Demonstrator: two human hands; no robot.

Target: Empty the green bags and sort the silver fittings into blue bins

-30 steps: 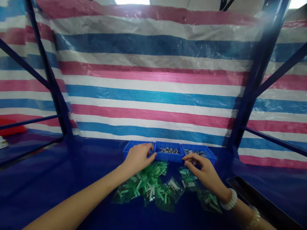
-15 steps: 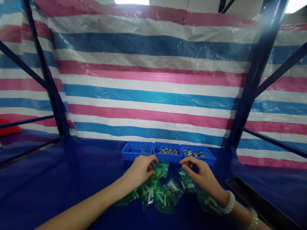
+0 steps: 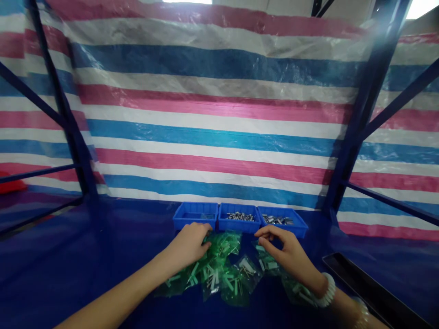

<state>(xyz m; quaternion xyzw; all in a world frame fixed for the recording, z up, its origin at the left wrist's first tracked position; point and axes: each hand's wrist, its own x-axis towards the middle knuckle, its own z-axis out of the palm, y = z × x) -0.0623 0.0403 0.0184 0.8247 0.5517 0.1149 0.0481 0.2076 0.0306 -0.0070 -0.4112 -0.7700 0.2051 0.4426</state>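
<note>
My left hand (image 3: 192, 242) is over the left side of a pile of green plastic bags (image 3: 222, 246), thumb and fingers bent with a gap between them and nothing visible in it. Small pale strips and sticks show inside the bags. My right hand (image 3: 283, 244) hovers above more green bags (image 3: 267, 262) on the right, its fingers curled near the thumb; whatever may lie between the fingertips is too small to make out. A clear bag (image 3: 247, 269) of pale pieces lies between the two groups.
Behind the bags stand three blue bins: the left one (image 3: 180, 224) nearly empty, the middle (image 3: 238, 225) and right (image 3: 300, 227) with small metal parts. A dark flat slab (image 3: 370, 288) lies at right. Blue posts (image 3: 353, 132) flank a striped sheet (image 3: 219, 109).
My left hand has moved left across the pile, uncovering more green bags. My right hand has barely moved.
</note>
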